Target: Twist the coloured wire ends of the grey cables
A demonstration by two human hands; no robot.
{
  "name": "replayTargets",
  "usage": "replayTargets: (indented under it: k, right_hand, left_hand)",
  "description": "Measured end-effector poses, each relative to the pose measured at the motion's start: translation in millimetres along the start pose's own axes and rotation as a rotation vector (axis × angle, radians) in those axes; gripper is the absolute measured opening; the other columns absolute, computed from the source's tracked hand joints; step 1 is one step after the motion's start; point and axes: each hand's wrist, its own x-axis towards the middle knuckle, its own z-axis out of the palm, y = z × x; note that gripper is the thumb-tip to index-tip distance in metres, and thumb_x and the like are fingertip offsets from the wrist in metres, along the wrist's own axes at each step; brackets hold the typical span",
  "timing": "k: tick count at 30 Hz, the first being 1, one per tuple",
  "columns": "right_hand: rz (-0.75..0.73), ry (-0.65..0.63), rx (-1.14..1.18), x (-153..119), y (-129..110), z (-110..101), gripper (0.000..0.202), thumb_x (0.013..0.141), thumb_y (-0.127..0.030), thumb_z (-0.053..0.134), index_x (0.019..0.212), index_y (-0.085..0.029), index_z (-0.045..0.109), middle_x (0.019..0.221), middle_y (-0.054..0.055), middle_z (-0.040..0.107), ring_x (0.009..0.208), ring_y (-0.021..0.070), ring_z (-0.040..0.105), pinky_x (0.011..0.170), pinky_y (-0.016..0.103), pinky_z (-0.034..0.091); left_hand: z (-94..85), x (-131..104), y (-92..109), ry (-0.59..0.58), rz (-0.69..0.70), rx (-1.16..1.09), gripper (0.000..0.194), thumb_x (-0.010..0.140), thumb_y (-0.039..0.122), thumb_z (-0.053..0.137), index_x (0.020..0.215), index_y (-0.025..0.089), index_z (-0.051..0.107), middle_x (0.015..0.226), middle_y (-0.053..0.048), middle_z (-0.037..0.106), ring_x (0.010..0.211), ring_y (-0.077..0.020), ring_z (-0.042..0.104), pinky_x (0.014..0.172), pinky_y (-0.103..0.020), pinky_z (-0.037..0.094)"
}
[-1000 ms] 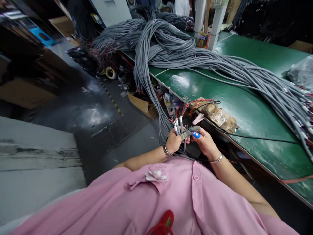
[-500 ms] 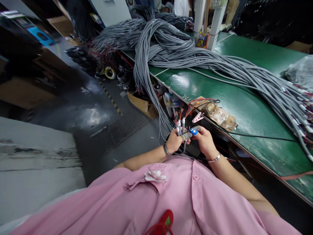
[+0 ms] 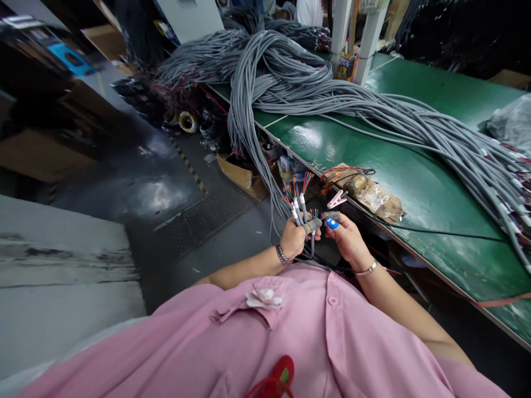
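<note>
Several grey cables (image 3: 303,205) stand up from my left hand (image 3: 293,237), which is closed around them. Their ends carry white bands and fan out into thin coloured wires (image 3: 306,180). Grey covers wrap some of my fingers, and blue covers the right thumb tip. My right hand (image 3: 345,235) pinches at fine wires of another cable end just right of the left fingers; thumb and forefinger are closed. A pink clip (image 3: 337,199) sits at the table edge beyond the right hand, near a taped brown block (image 3: 369,194) with red and black wires.
A thick bundle of grey cables (image 3: 286,91) lies across the green table (image 3: 418,193) and hangs over its near edge. Below stands an open cardboard box (image 3: 240,177). A white cabinet-like block (image 3: 62,260) is at left. Part of a person in white (image 3: 309,12) shows at the back.
The cable ends in my left hand have tilted left and their wires have spread. My right hand has shifted slightly right, apart from the left fingers.
</note>
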Motion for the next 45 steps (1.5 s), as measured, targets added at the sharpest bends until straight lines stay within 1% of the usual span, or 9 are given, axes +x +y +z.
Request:
replayTargets:
  k: [11,16,23,29,33,35,38,40,45]
  right_hand:
    - [-0.059,0.054,-0.018,7.8,0.9,7.3,0.018,0.071,-0.034,0.076,0.078,-0.02,0.067,0.067,-0.003,0.059,0.055,0.0092,0.046,0.055,0.024,0.04]
    - [-0.077,0.092,-0.021,6.7,4.2,10.9,0.018,0.073,-0.035,0.074,0.073,-0.02,0.065,0.062,-0.004,0.057,0.054,0.0087,0.047,0.054,0.023,0.037]
    - [-0.065,0.063,0.015,7.2,6.6,11.3,0.018,0.074,-0.036,0.073,0.075,-0.02,0.064,0.06,-0.004,0.054,0.054,0.009,0.046,0.056,0.024,0.04]
    - [0.029,0.164,0.195,22.9,7.5,-12.2,0.037,0.077,-0.058,0.062,0.078,-0.02,0.064,0.069,-0.001,0.059,0.054,0.0096,0.048,0.053,0.024,0.045]
    - [0.098,0.124,0.205,40.1,0.3,-19.9,0.049,0.073,-0.068,0.06,0.083,-0.02,0.066,0.074,0.001,0.063,0.053,0.0096,0.049,0.052,0.024,0.047]
    - [0.027,0.111,0.137,44.8,-2.1,-18.2,0.048,0.074,-0.067,0.059,0.083,-0.02,0.067,0.073,0.001,0.063,0.055,0.0096,0.049,0.054,0.024,0.046]
    - [-0.176,0.227,-0.021,46.3,-1.3,-13.2,0.045,0.079,-0.064,0.056,0.076,-0.02,0.065,0.068,0.0,0.061,0.056,0.0101,0.049,0.056,0.024,0.044]
    - [-0.246,0.283,-0.053,46.2,0.6,-10.5,0.046,0.081,-0.064,0.053,0.072,-0.021,0.063,0.066,0.0,0.061,0.056,0.0106,0.049,0.057,0.024,0.043]
    - [-0.063,0.096,0.266,51.2,0.7,-7.6,0.043,0.077,-0.064,0.059,0.076,-0.021,0.065,0.073,0.0,0.064,0.058,0.0112,0.053,0.058,0.026,0.048]
  left_hand:
    - [3.5,-0.4,-0.1,0.013,-0.036,0.0,0.042,0.056,0.044,0.081,0.072,0.015,0.054,0.053,0.001,0.06,0.046,-0.0123,0.059,0.045,-0.023,0.048]
    - [3.2,1.0,-0.9,0.028,0.005,-0.019,0.04,0.059,0.044,0.08,0.071,0.015,0.055,0.056,0.0,0.062,0.046,-0.0117,0.058,0.044,-0.023,0.047]
    - [3.2,5.9,2.1,0.068,-0.002,-0.052,0.035,0.058,0.042,0.079,0.069,0.014,0.059,0.054,0.001,0.06,0.045,-0.0105,0.056,0.045,-0.023,0.047]
    - [5.5,8.5,12.3,0.069,0.008,-0.099,0.031,0.058,0.036,0.078,0.07,0.015,0.06,0.055,0.001,0.06,0.046,-0.0108,0.056,0.044,-0.024,0.046]
    - [12.7,7.5,14.5,0.01,0.02,-0.088,0.03,0.061,0.038,0.077,0.067,0.014,0.06,0.052,0.001,0.059,0.043,-0.0106,0.054,0.043,-0.024,0.045]
    - [17.1,8.0,15.6,-0.007,0.012,-0.077,0.031,0.061,0.039,0.077,0.065,0.014,0.058,0.052,0.001,0.059,0.042,-0.0106,0.053,0.041,-0.023,0.042]
    - [21.8,10.5,17.7,-0.009,-0.018,-0.064,0.034,0.059,0.04,0.078,0.064,0.015,0.056,0.051,0.0,0.059,0.043,-0.0112,0.054,0.039,-0.022,0.039]
    - [23.0,12.6,18.1,-0.011,-0.026,-0.064,0.034,0.059,0.039,0.078,0.064,0.015,0.056,0.051,0.0,0.059,0.043,-0.0113,0.055,0.038,-0.021,0.037]
    - [22.9,15.7,14.1,-0.022,-0.04,-0.076,0.033,0.059,0.038,0.078,0.065,0.013,0.057,0.051,0.0,0.059,0.04,-0.0101,0.053,0.038,-0.022,0.039]
